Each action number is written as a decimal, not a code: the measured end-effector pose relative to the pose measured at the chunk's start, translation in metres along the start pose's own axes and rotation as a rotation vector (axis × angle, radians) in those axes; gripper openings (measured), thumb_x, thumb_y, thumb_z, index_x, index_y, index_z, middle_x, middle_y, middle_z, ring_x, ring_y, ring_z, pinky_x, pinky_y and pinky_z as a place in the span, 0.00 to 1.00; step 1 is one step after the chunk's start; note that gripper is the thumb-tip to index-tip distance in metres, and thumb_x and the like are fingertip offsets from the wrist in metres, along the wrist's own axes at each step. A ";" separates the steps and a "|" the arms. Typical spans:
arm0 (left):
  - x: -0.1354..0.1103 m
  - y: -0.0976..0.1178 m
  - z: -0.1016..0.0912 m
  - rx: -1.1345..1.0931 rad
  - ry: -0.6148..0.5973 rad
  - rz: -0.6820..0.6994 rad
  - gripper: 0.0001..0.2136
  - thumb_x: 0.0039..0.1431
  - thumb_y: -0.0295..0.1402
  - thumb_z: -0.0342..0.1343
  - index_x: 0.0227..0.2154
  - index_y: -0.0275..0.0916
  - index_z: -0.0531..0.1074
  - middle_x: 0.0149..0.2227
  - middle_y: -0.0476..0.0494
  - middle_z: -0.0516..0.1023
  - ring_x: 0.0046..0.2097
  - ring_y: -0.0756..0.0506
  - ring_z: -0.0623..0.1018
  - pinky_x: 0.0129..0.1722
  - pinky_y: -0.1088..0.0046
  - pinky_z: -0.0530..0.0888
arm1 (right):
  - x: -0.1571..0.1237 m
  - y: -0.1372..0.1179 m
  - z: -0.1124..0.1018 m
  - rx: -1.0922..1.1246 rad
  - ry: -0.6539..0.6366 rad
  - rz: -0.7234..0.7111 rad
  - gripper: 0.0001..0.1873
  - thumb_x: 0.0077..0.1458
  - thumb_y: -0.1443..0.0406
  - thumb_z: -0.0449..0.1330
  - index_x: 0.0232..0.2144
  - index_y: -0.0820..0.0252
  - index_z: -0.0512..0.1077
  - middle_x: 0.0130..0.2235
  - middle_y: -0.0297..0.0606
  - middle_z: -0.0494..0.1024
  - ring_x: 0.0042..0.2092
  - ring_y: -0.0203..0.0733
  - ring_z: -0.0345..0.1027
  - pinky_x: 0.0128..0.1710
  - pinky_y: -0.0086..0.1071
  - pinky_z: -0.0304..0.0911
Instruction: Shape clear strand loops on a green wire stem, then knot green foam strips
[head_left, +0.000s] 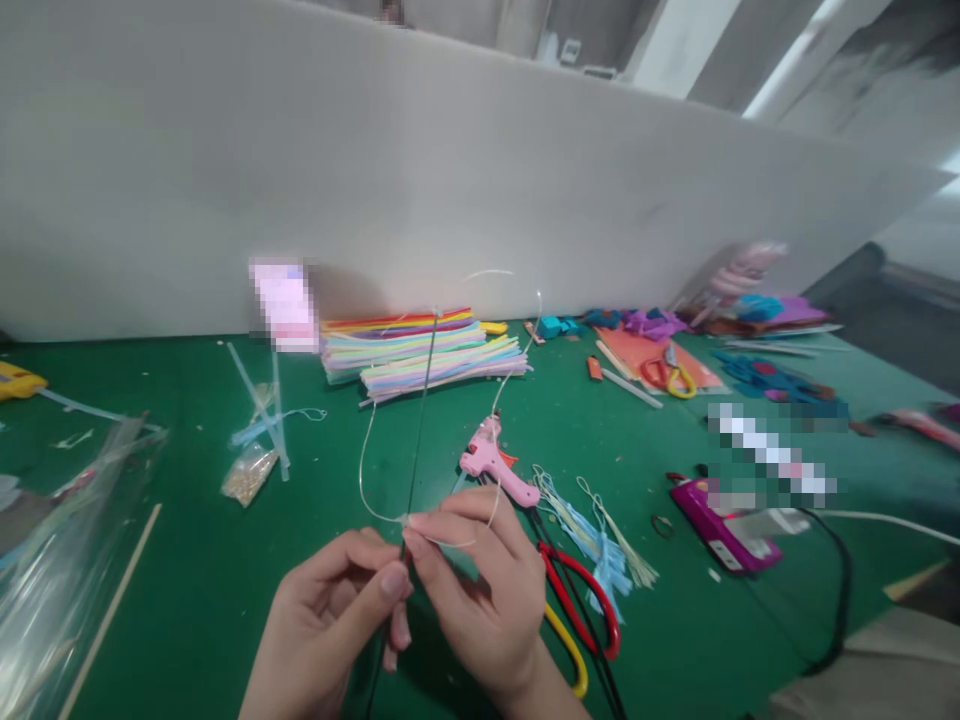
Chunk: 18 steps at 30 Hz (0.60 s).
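My left hand (330, 610) is closed, thumb and fingers pinching a thin dark stick (423, 420) that stands up at a slight tilt. Just beside it my right hand (487, 590) pinches a thin white cord (363, 470) against the stick. The cord curves out in a wide loop on both sides of the stick, and its free end rises at the right. Behind the right hand lies a pink glue gun (491, 462). Red-handled scissors (615, 635) and a yellow handle (574, 660) show beside my right wrist, partly hidden.
Bundles of coloured pipe cleaners (420, 350) lie along the white partition (187, 180). Blue and cream tassels (607, 550) rest right of the glue gun. Orange-yellow scissors (679, 375) lie on orange sheets. Clear plastic wrap (82, 560) is at left, a purple box (724, 530) at right.
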<state>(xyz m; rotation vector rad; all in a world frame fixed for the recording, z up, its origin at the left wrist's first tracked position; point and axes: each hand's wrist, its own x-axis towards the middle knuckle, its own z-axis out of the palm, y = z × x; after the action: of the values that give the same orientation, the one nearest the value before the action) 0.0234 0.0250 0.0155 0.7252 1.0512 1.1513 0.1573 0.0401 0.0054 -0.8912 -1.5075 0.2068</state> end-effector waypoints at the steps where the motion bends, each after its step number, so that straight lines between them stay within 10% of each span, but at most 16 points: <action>1: 0.000 0.000 -0.001 0.004 -0.021 0.005 0.15 0.45 0.41 0.75 0.23 0.36 0.78 0.21 0.52 0.71 0.20 0.54 0.71 0.16 0.83 0.68 | 0.000 0.000 0.000 -0.002 0.000 -0.015 0.08 0.57 0.76 0.64 0.38 0.62 0.79 0.33 0.38 0.78 0.36 0.37 0.73 0.36 0.31 0.72; 10: -0.012 0.005 0.012 -0.060 0.051 0.031 0.14 0.42 0.40 0.76 0.21 0.38 0.79 0.22 0.53 0.72 0.19 0.54 0.73 0.16 0.83 0.70 | -0.006 0.001 0.002 0.109 0.002 0.049 0.11 0.58 0.76 0.63 0.40 0.58 0.77 0.35 0.35 0.78 0.39 0.37 0.72 0.41 0.31 0.70; 18: -0.006 0.001 -0.001 -0.039 0.003 0.132 0.08 0.49 0.35 0.73 0.25 0.39 0.81 0.26 0.50 0.75 0.23 0.53 0.76 0.18 0.83 0.74 | -0.009 -0.005 0.011 0.690 -0.030 0.647 0.13 0.50 0.66 0.73 0.39 0.49 0.80 0.39 0.32 0.78 0.34 0.32 0.71 0.34 0.26 0.70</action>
<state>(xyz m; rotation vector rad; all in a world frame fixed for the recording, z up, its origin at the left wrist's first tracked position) 0.0219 0.0198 0.0172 0.7716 0.9918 1.2830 0.1445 0.0348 0.0000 -0.7704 -1.0070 1.1404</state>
